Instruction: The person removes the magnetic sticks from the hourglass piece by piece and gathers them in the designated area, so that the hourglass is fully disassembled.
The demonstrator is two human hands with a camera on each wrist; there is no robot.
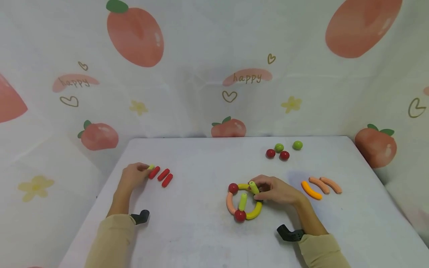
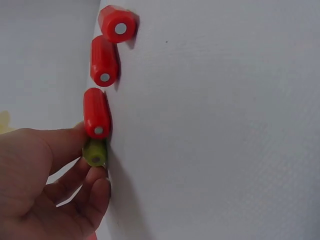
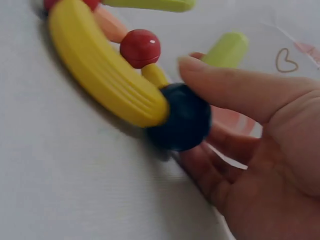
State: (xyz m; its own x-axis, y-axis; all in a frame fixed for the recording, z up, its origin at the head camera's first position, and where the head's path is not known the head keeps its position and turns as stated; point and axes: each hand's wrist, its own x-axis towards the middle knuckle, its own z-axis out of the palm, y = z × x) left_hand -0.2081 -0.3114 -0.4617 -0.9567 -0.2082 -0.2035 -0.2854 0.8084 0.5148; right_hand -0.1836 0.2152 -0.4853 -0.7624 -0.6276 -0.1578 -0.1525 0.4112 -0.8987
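On the left of the table my left hand [image 1: 133, 176] pinches a green magnetic rod [image 2: 95, 152] between thumb and fingers, right beside a red rod [image 2: 96, 113]. Two more red rods [image 1: 163, 174] lie alongside. My right hand [image 1: 277, 190] pinches a light green rod [image 3: 227, 49] that stands up at a dark blue ball [image 3: 181, 117]. That ball belongs to a ring of curved yellow rods [image 3: 102, 65], a curved pink rod [image 1: 230, 203] and two red balls [image 1: 240, 216]. Another light green rod [image 1: 242, 202] rises from the near red ball.
Two red balls [image 1: 284, 155] and two green balls [image 1: 297, 145] sit at the back right. An orange curved rod [image 1: 311, 190] and two pink curved rods [image 1: 330, 185] lie right of the right hand. A patterned cloth [image 1: 187, 93] hangs behind the table.
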